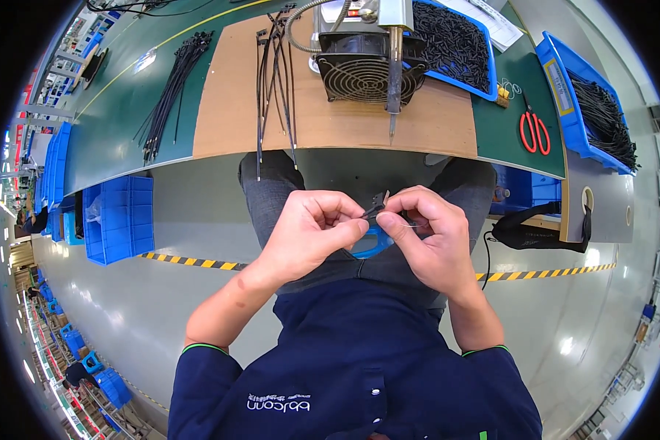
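Observation:
Over my lap, in front of the bench edge, both hands meet at a small black connector piece (378,204). My left hand (317,229) pinches its lower left end between thumb and forefinger, where a dark cable seems to run back under the hand. My right hand (434,226) is closed at the piece's right side, thumb and forefinger together. A thin pale wire (416,225) shows by the right fingers. What else the right fingers hold is hidden. Just below the hands a blue curved object (374,244) is partly visible.
A small fan (367,77) and a soldering iron (394,95) stand on the cardboard-topped bench (227,88). Black cables (275,81) overhang its front edge; another bundle (172,95) lies left. Right are a blue tray of black parts (455,44), red-handled scissors (534,132) and a cable bin (594,110).

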`<state>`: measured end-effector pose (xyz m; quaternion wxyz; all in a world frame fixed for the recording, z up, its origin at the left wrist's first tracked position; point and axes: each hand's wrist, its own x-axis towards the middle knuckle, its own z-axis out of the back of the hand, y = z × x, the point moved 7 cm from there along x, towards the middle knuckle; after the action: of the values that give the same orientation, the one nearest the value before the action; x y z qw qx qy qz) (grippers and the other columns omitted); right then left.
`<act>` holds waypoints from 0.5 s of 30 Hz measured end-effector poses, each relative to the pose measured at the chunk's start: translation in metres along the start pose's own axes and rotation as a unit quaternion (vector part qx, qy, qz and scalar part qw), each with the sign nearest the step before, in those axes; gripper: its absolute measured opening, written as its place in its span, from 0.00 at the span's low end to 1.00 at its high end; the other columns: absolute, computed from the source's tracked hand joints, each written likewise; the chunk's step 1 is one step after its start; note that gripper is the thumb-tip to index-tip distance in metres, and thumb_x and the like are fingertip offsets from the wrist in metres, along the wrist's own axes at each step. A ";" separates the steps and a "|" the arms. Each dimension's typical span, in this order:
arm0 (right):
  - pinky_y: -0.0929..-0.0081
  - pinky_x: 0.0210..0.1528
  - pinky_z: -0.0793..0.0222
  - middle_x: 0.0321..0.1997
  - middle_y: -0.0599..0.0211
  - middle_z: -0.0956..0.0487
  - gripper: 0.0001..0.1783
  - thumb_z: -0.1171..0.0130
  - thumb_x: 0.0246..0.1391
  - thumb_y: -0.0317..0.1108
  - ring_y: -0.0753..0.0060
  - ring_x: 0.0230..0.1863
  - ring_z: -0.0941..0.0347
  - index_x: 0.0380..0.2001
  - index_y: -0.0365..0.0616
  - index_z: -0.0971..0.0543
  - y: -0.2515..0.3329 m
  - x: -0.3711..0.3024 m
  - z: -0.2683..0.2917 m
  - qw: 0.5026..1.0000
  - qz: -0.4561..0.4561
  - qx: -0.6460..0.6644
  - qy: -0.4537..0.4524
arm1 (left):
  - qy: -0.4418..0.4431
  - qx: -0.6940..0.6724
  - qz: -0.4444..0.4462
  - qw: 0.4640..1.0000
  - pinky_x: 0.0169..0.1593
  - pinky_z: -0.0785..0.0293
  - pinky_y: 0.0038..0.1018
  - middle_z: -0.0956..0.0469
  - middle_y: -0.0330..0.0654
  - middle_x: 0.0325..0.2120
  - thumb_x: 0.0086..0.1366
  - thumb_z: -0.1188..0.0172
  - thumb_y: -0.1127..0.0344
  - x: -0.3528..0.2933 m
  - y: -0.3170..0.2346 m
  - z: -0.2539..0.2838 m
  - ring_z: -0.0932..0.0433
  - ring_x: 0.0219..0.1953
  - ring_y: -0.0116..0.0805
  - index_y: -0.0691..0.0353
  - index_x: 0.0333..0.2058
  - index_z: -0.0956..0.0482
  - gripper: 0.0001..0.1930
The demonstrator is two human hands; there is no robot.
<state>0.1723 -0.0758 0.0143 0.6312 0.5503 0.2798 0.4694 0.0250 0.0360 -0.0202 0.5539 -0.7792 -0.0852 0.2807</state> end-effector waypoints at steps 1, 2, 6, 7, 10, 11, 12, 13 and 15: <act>0.70 0.39 0.25 0.37 0.62 0.14 0.08 0.27 0.59 0.26 0.65 0.37 0.18 0.39 0.37 0.16 0.001 0.000 0.000 1.000 0.000 -0.015 0.008 | 0.000 0.000 0.000 1.000 0.34 0.26 0.17 0.16 0.33 0.29 0.68 0.32 0.75 0.000 -0.002 -0.001 0.23 0.30 0.14 0.71 0.40 0.13 0.05; 0.70 0.39 0.25 0.37 0.62 0.14 0.08 0.27 0.59 0.26 0.65 0.37 0.18 0.39 0.37 0.16 0.001 0.001 0.001 1.000 0.000 -0.015 0.008 | 0.008 0.007 0.000 1.000 0.35 0.26 0.17 0.16 0.33 0.30 0.69 0.32 0.76 0.000 -0.004 -0.004 0.23 0.31 0.14 0.72 0.43 0.14 0.07; 0.69 0.37 0.26 0.35 0.63 0.15 0.09 0.26 0.57 0.26 0.66 0.34 0.20 0.38 0.37 0.16 0.008 0.000 0.010 1.000 0.005 -0.029 0.004 | 0.019 0.004 -0.008 1.000 0.37 0.26 0.17 0.16 0.34 0.32 0.69 0.34 0.76 -0.001 -0.007 -0.009 0.23 0.32 0.14 0.73 0.50 0.18 0.13; 0.70 0.37 0.26 0.34 0.63 0.15 0.09 0.26 0.57 0.26 0.66 0.33 0.20 0.39 0.37 0.16 0.006 -0.001 0.014 0.999 -0.026 -0.027 -0.005 | 0.018 0.004 -0.008 1.000 0.37 0.26 0.17 0.16 0.34 0.32 0.69 0.34 0.76 -0.002 -0.008 -0.008 0.23 0.32 0.14 0.73 0.50 0.18 0.13; 0.71 0.34 0.26 0.34 0.62 0.16 0.12 0.26 0.53 0.23 0.63 0.33 0.20 0.41 0.38 0.15 0.017 0.006 0.019 0.994 0.050 -0.097 -0.015 | 0.042 0.041 -0.001 0.998 0.37 0.26 0.17 0.16 0.35 0.31 0.69 0.34 0.75 -0.003 -0.009 -0.010 0.23 0.32 0.15 0.74 0.52 0.20 0.15; 0.71 0.34 0.26 0.34 0.62 0.16 0.12 0.26 0.51 0.23 0.62 0.33 0.20 0.41 0.38 0.14 0.024 0.009 0.018 0.988 0.101 -0.118 -0.010 | 0.048 0.044 0.000 0.998 0.36 0.26 0.18 0.16 0.35 0.30 0.70 0.33 0.74 -0.003 -0.011 -0.011 0.23 0.31 0.16 0.74 0.52 0.20 0.15; 0.71 0.34 0.26 0.34 0.62 0.16 0.12 0.26 0.51 0.23 0.62 0.33 0.20 0.41 0.38 0.14 0.021 0.010 0.018 0.988 0.102 -0.118 -0.010 | 0.055 0.046 0.001 0.997 0.36 0.26 0.19 0.16 0.35 0.29 0.71 0.33 0.73 -0.003 -0.012 -0.012 0.23 0.31 0.16 0.74 0.53 0.19 0.15; 0.70 0.35 0.26 0.34 0.61 0.15 0.12 0.26 0.50 0.23 0.61 0.34 0.20 0.39 0.38 0.14 0.020 0.009 0.017 0.984 0.133 -0.122 -0.008 | 0.055 0.046 0.000 0.997 0.36 0.26 0.19 0.16 0.35 0.29 0.71 0.33 0.73 -0.003 -0.014 -0.013 0.23 0.31 0.16 0.74 0.53 0.19 0.15; 0.69 0.36 0.26 0.35 0.61 0.15 0.11 0.26 0.49 0.22 0.60 0.34 0.20 0.38 0.37 0.13 0.020 0.007 0.015 0.978 0.164 -0.127 -0.006 | 0.061 0.040 0.014 0.997 0.35 0.26 0.19 0.16 0.36 0.28 0.72 0.32 0.70 -0.001 -0.014 -0.014 0.23 0.30 0.17 0.74 0.52 0.18 0.15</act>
<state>0.1826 -0.0771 0.0387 0.6121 0.5072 0.1202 0.5947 0.0339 0.0289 -0.0038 0.5849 -0.7730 -0.0293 0.2439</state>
